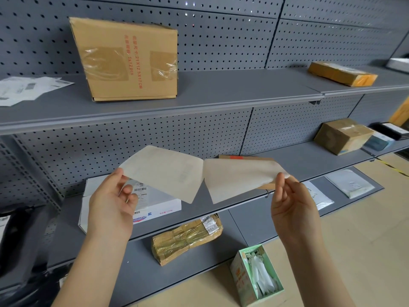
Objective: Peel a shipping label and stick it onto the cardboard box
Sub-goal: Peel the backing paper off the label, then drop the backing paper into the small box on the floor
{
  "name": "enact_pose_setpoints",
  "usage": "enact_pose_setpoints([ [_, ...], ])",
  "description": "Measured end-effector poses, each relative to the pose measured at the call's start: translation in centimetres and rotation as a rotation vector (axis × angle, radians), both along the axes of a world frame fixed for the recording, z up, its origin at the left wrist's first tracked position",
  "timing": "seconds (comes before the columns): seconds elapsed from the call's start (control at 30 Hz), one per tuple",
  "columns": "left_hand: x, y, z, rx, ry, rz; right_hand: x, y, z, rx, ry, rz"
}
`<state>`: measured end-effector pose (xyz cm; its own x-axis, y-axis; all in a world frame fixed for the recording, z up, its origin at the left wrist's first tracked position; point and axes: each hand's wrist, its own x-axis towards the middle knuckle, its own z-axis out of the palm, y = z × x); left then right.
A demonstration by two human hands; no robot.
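Observation:
Two pale sheets hang in the air in front of the shelves, still joined at one point in the middle. My left hand pinches the left sheet, the shipping label, at its left corner. My right hand pinches the right sheet, the backing paper, at its right tip. I cannot tell for sure which sheet is the label. A tall cardboard box with red print and clear tape stands on the upper shelf, above and behind my hands.
More printed labels lie at the upper shelf's left. A white box sits on the middle shelf behind my left hand. A taped brown parcel and a green open carton are below. Other parcels stand at the right.

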<state>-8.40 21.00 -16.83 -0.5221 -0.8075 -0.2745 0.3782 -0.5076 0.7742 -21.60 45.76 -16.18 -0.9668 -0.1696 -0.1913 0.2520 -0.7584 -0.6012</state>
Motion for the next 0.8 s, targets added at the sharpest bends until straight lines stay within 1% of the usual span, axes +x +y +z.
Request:
enact_pose_setpoints([
  [0.4, -1.5, 1.1, -0.2, -0.004, -0.016, -0.021, -0.3, 2.5, -0.1, 0.012, -0.025, -0.103],
  [0.6, -3.0, 2.4, -0.6, -0.002, -0.014, -0.103, -0.2, 4.1, -0.4, 0.036, -0.055, -0.150],
  [0.73, -4.2, 3.7, -1.1, 0.056, 0.024, -0.183, 0.2, 5.5, -0.9, 0.037, -0.059, -0.189],
  [0.8, -4.8, 4.4, -1.3, 0.032, -0.007, -0.209, 0.4, 6.1, -1.1, 0.049, -0.074, -0.213],
])
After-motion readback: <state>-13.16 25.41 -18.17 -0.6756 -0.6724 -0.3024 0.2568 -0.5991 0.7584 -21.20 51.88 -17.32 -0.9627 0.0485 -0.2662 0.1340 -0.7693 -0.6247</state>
